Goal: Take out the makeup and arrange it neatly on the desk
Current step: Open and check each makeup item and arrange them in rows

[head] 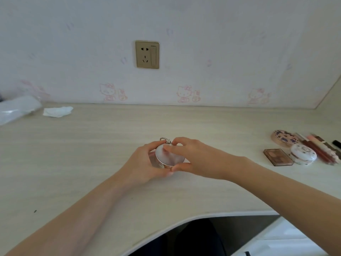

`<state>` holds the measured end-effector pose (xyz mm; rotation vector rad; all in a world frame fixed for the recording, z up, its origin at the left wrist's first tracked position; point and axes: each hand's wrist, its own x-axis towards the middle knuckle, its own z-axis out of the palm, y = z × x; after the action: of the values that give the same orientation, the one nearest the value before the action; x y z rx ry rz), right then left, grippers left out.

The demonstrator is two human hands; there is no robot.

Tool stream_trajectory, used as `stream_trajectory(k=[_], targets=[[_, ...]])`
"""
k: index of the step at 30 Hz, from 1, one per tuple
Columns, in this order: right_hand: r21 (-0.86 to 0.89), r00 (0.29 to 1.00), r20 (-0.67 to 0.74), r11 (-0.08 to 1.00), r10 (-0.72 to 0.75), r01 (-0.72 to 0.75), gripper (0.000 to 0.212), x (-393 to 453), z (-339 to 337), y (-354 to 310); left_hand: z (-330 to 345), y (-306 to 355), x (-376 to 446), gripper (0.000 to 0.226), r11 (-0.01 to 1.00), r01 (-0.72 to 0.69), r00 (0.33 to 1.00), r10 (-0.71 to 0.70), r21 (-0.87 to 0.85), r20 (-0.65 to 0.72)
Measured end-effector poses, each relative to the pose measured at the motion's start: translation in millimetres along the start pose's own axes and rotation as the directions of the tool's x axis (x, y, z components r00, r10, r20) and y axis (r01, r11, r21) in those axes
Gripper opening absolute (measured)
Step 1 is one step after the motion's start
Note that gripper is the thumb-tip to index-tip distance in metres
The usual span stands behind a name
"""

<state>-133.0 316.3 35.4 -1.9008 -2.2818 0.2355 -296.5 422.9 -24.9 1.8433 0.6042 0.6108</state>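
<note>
A round silver compact (168,156) with a small metal clasp at its top is held just above the middle of the pale wooden desk (110,145). My left hand (142,163) grips its left side and underside. My right hand (191,156) pinches it from the right, fingers over the upper rim and thumb under the lower edge. At the desk's right lie a round patterned compact (284,138), a white round compact (303,154), a brown eyeshadow palette (277,157) and several lip tubes (321,146).
A crumpled white tissue (57,111) and a clear plastic bag (16,109) lie at the back left by the wall. A wall socket (147,54) sits above the desk. The desk's front edge curves inward near me.
</note>
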Motion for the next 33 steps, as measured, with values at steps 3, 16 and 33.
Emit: stream_trajectory(k=[3,16,33], targets=[[-0.073,0.999,0.012,0.997,-0.029,0.03,0.048,3.7,-2.8,-1.8,-2.4,-4.4,2.4,0.077,1.0,-0.004,1.0,0.004,-0.009,-0.011],[-0.15,0.991,0.129,0.987,-0.033,0.053,0.047,11.9,-10.4,-1.7,-3.3,-0.7,0.5,0.078,0.996,0.043,0.999,-0.045,-0.075,-0.022],[-0.233,0.979,0.202,0.97,-0.022,0.07,0.034,13.2,-16.8,0.2,-2.1,0.5,2.4,0.075,0.999,0.025,1.0,-0.024,0.042,-0.003]])
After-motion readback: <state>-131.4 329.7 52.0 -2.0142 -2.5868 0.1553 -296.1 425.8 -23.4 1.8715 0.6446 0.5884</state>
